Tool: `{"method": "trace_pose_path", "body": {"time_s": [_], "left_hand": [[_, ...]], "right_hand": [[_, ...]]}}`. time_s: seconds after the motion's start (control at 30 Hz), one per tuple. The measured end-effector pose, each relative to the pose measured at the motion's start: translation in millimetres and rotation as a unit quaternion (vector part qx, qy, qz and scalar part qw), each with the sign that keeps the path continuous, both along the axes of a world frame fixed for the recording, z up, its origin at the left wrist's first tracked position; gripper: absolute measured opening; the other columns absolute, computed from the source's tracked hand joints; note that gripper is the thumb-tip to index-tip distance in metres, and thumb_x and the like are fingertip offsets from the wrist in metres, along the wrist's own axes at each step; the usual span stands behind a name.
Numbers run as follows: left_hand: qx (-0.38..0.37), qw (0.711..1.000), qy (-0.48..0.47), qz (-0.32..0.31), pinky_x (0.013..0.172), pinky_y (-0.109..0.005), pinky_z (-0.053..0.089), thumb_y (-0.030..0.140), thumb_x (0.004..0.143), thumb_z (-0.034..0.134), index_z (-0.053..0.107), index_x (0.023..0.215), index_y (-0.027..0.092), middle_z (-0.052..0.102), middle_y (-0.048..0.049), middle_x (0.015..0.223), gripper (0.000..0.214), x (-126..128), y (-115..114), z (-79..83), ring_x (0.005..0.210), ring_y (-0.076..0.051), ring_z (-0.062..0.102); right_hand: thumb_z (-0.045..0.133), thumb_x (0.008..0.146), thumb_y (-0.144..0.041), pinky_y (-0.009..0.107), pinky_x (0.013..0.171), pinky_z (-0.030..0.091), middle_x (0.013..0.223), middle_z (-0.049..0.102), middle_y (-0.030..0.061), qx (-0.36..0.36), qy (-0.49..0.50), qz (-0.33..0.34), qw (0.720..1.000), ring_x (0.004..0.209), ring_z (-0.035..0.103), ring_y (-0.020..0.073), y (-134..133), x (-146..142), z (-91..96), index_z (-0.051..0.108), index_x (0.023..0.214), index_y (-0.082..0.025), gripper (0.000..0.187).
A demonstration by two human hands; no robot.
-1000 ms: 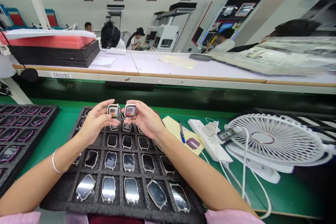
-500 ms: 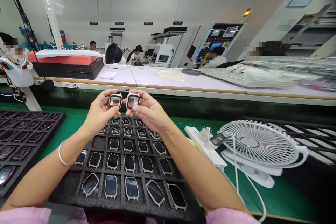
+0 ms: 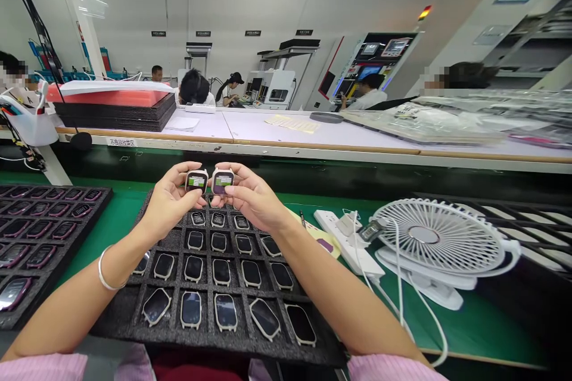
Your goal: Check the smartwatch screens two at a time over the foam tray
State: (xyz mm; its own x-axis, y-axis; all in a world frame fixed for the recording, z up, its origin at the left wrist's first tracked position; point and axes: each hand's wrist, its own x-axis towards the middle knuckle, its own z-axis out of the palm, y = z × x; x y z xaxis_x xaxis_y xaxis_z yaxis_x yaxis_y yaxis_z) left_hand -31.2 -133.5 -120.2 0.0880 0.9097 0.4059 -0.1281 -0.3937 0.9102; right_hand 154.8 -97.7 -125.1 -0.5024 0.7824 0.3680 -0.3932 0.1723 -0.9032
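Left hand (image 3: 172, 196): thumb and fingers pinched on the first watch (image 3: 196, 180); rounded square, pale rim, glossy face
Right hand (image 3: 252, 193): closed likewise on the second watch (image 3: 222, 181), just beside the first; both above the foam tray's far edge
Foam tray (image 3: 207, 312): black, grainy, gridded; at the green desk's (image 3: 491, 327) front edge; pale-rimmed watches in its compartments
Shelf label (image 3: 122, 142): "不良品放置区"; watch text too small to read
Screens: red-orange patches half a second ago; now green bands with pale lines

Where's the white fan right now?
In the head view, the white fan sits on the green bench at right, just right of the power strip.
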Motion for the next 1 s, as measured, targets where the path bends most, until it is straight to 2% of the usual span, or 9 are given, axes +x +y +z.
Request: {"method": "trace_pose_path", "body": {"time_s": [0.17, 0.43, 0.73, 1.0], "left_hand": [[0.020, 1.000, 0.015, 0.019, 0.053, -0.020, 0.055, 0.025, 0.077, 0.073, 0.059, 0.109, 0.018, 0.068, 0.0002, 0.087, 0.036, -1.1, -0.3, -0.3, 0.055, -0.007, 0.065], [0.008, 1.000, 0.000, -0.007, 0.061, -0.024, 0.061, 0.020, 0.075, 0.071, 0.057, 0.117, 0.018, 0.069, -0.0018, 0.095, 0.044, -3.5, -6.0, 1.5, 0.061, -0.011, 0.071], [0.001, 1.000, 0.008, 0.000, 0.058, -0.024, 0.062, 0.026, 0.080, 0.068, 0.059, 0.113, 0.017, 0.068, -0.0008, 0.092, 0.036, -3.9, -7.9, 0.0, 0.058, -0.012, 0.072], [-0.007, 1.000, 0.002, -0.001, 0.059, -0.025, 0.062, 0.022, 0.079, 0.067, 0.060, 0.113, 0.017, 0.068, -0.0009, 0.091, 0.036, -5.2, -7.9, -2.0, 0.059, -0.012, 0.072]], "right_hand": [[0.072, 0.081, -0.026, 0.030, 0.066, 0.057, 0.089, 0.071, 0.0000, 0.001, -0.010, -0.003, 1.000, 0.065, 0.070, 0.0132, -2.9, -0.9, -0.4, 0.059, 0.112, -0.023, 0.034], [0.071, 0.074, -0.015, 0.028, 0.067, 0.056, 0.097, 0.072, 0.0003, 0.004, -0.003, -0.003, 1.000, 0.067, 0.070, 0.0122, -6.0, -1.7, 1.6, 0.059, 0.114, -0.024, 0.043], [0.076, 0.079, -0.030, 0.027, 0.062, 0.056, 0.084, 0.069, -0.0020, 0.001, -0.007, -0.017, 1.000, 0.061, 0.067, 0.0113, -5.4, -4.3, -1.0, 0.060, 0.110, -0.023, 0.036], [0.077, 0.074, -0.024, 0.029, 0.062, 0.056, 0.085, 0.070, -0.0022, -0.009, -0.001, -0.015, 1.000, 0.062, 0.069, 0.0126, -6.3, -3.0, -3.0, 0.062, 0.109, -0.023, 0.038]]}}
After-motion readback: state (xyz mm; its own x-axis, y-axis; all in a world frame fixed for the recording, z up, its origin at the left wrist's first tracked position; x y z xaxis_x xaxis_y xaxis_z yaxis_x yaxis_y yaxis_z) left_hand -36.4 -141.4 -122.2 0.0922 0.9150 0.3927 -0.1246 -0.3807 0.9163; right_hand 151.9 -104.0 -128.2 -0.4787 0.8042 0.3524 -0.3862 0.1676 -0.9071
